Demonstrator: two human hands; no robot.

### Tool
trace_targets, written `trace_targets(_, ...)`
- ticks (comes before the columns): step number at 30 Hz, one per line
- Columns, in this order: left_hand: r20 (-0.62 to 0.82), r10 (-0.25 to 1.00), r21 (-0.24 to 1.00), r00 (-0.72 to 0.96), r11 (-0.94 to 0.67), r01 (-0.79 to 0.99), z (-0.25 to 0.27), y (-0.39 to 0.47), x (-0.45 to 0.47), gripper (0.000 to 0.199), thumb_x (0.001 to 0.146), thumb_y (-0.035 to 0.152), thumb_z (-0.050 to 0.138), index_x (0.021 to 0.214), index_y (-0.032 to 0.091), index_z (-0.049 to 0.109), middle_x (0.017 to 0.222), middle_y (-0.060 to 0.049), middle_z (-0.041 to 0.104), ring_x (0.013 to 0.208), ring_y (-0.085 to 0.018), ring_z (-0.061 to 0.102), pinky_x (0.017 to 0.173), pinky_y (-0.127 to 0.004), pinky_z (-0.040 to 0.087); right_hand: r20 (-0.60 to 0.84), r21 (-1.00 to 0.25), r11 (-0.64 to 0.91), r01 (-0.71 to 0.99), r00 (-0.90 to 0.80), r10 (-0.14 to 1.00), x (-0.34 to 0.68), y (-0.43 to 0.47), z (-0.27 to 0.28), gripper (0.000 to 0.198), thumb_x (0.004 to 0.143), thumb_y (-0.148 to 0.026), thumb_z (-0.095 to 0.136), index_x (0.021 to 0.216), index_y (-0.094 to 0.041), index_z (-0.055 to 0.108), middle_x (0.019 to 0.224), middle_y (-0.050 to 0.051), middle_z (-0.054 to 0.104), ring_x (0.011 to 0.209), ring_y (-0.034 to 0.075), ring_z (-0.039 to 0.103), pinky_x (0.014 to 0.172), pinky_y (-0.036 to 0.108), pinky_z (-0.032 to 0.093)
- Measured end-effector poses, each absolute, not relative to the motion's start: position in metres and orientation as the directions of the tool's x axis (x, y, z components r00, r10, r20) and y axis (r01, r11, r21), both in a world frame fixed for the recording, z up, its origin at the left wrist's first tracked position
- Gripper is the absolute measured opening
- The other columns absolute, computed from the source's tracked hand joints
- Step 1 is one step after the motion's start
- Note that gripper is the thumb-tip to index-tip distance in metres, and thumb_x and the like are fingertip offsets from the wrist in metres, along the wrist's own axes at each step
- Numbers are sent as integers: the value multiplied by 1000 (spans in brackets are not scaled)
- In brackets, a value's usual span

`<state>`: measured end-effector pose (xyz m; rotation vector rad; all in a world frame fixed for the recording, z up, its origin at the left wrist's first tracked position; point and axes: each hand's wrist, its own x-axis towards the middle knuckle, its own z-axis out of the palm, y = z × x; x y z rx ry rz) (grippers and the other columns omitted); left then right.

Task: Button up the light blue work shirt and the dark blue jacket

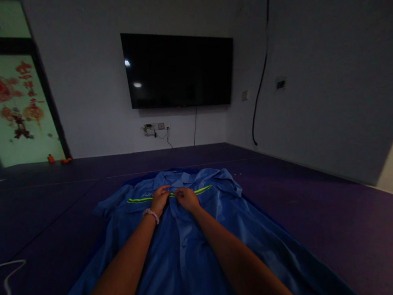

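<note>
A blue short-sleeved shirt [232,227] with a collar and a yellow-green chest stripe lies spread out, front side up. My left hand [160,199], with a scrunchie [151,215] round its wrist, pinches the front opening near the stripe. Just to its right, my right hand [186,199] has its fingers closed on the other side of the same opening. Both hands sit a little below the collar [182,179]. Whatever small part lies between the fingertips is too dark to make out.
Purple matting [292,198] covers the floor. A white cable [8,286] lies at the lower left. Small orange objects [50,158] stand by the glass door [15,109]. A television [178,70] hangs on the far wall, and a black cable [262,71] dangles at the right.
</note>
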<state>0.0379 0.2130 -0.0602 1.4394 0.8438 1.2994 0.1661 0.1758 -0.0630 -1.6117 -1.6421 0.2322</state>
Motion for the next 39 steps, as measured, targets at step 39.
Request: trace_targets(39,347,924,938,160,-345,-38,-69,220,39,35,53,5,58,87,13,62,56,4,55,48,-8,47,47,-18,34,398,-656,186,731,125,909,167,180,-67,19,78,-24,57,94,-18,65,67,1,66,62,12,60,56,18,40)
